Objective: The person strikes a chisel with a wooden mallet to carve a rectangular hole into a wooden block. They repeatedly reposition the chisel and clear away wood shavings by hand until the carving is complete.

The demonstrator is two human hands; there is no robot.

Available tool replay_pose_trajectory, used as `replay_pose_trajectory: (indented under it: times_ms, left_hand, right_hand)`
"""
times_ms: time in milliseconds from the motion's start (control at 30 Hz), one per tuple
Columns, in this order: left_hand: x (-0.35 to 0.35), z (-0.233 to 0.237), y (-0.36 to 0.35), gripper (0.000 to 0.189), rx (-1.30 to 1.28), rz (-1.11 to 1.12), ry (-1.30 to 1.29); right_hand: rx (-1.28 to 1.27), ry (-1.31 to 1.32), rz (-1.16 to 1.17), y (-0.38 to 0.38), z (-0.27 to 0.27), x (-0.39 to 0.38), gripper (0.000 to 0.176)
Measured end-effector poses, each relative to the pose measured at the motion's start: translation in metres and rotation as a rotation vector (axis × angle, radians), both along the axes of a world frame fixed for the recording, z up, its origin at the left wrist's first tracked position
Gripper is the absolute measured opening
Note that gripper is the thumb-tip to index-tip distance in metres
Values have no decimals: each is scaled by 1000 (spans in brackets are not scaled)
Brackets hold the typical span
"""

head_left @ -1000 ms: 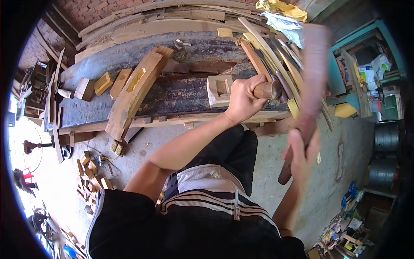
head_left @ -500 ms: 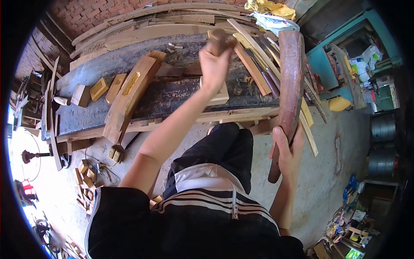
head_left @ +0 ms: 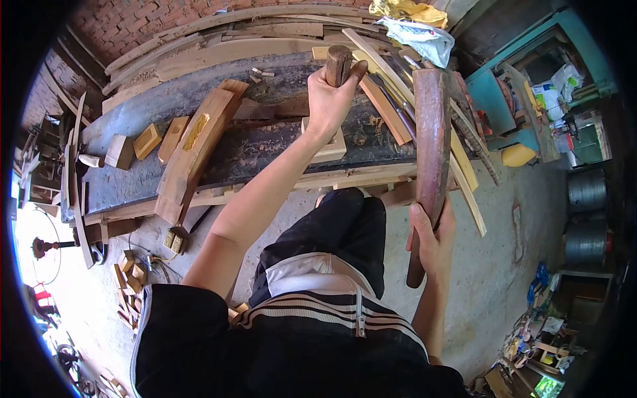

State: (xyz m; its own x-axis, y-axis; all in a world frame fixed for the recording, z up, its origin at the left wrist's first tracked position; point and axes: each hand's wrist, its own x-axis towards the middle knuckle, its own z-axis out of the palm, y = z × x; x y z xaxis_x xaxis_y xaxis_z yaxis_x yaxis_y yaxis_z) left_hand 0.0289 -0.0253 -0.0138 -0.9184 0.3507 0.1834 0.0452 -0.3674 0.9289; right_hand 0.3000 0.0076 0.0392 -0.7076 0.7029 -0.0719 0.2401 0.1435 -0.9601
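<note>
A short dark wooden piece [head_left: 339, 64] is gripped in my left hand [head_left: 329, 103], which is raised above the bench; its lower part is hidden by the fingers. My right hand [head_left: 434, 232] is wrapped round the lower part of a long, curved, reddish-brown wooden piece [head_left: 431, 132], held nearly upright, its narrow end pointing down. Behind my left wrist, a pale wooden block [head_left: 330, 151] rests on the dark workbench [head_left: 265, 146]. Left of it lies a long shaped timber [head_left: 199, 147] with a hollowed slot.
Small wooden blocks [head_left: 147, 140] sit at the bench's left. Chisel-like tools [head_left: 398, 99] and wooden strips [head_left: 464, 182] lie at its right, near a white plastic bag [head_left: 418, 41]. Offcuts [head_left: 129, 278] are on the floor at left. Metal drums [head_left: 587, 219] stand at right.
The curved piece in my right hand has shifted slightly left and its top lower. My left hand stays raised, and the dark piece in it now shows more upright.
</note>
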Motion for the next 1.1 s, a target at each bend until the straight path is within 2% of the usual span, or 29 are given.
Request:
replay_pose_trajectory:
  times_ms: [133,233,300,367,433,500,533,633,667,700,800,900,1000,1033,1067,1100]
  left_hand:
    - [9,2,-1,20,9,6,77]
    - [23,-2,0,25,56,-5,223]
    - [41,-6,3,19,32,-35,272]
    - [49,-21,4,17,-97,-65,372]
    - [58,-19,7,16,-50,-29,403]
    - [63,-19,8,18,-1,0,434]
    - [62,-20,8,19,13,-18,430]
    - [64,-25,4,18,-34,8,411]
    - [65,-25,2,18,-76,3,436]
    - [66,-25,2,17,-112,-7,464]
    - [70,-27,8,15,-29,-11,453]
    - [68,-33,10,13,30,-9,490]
    - [52,-34,8,7,57,30,433]
    - [51,-11,0,10,115,-21,189]
    - [42,7,-5,18,132,5,68]
    - [19,-6,4,20,177,110,78]
  right_hand:
    - [21,48,-1,5,7,-9,47]
    - [44,133,-30,6,30,-20,49]
    - [192,345,-80,4,45,-31,38]
    - [256,346,-69,3,46,-38,38]
    - [324,348,-56,7,40,-41,39]
    - [385,-61,180,16,26,-40,47]
    - [315,-67,150,11,29,-37,47]
    - [367,59,126,10,39,-30,50]
    - [174,102,34,2,47,-24,51]
    - [173,103,32,1,46,-26,51]
    - [443,-84,147,5,34,-33,51]
    - [313,-4,179,4,20,-28,48]
    - [208,-18,135,-3,17,-24,51]
    - [148,-22,90,-6,18,-22,52]
    - [151,-20,81,-7,18,-18,52]
    - [113,18,70,-9,18,-16,51]
